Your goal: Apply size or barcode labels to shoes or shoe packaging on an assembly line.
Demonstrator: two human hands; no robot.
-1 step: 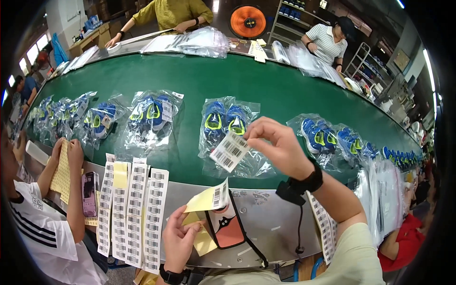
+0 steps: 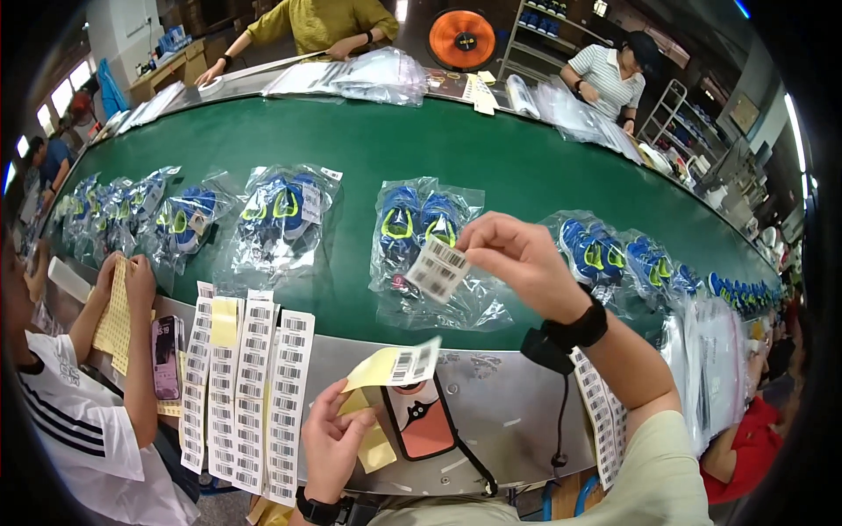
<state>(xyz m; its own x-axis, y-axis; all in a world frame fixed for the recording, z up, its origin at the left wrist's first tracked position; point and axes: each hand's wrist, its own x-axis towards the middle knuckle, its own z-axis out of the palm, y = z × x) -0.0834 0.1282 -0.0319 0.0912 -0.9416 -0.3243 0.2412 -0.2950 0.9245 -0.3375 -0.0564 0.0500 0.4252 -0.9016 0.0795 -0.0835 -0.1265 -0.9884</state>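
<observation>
Between thumb and finger, my right hand (image 2: 517, 263) pinches a white barcode label (image 2: 437, 270) by one corner. The label hangs over a clear plastic bag (image 2: 412, 302) holding a pair of blue shoes (image 2: 399, 219) with lime-green trim, on the green belt. I cannot tell if it touches the bag. Nearer to me, my left hand (image 2: 335, 443) is closed on a yellow backing strip (image 2: 373, 368), whose far end still carries barcode labels and curls upward. Under that strip, a phone in a cartoon-cat case (image 2: 425, 430) lies on the metal ledge.
Barcode label sheets (image 2: 279, 412) overlap the ledge at left, near another phone (image 2: 165, 359) and a person's hands (image 2: 123, 280). More bagged shoes (image 2: 285, 210) line the green belt (image 2: 351, 131). Clear bags (image 2: 702, 359) are stacked at right. Co-workers sit across the belt.
My right hand has shifted slightly right, and the label with it, now more tilted. The free end of the backing strip has moved a little to the right. My left hand keeps its hold.
</observation>
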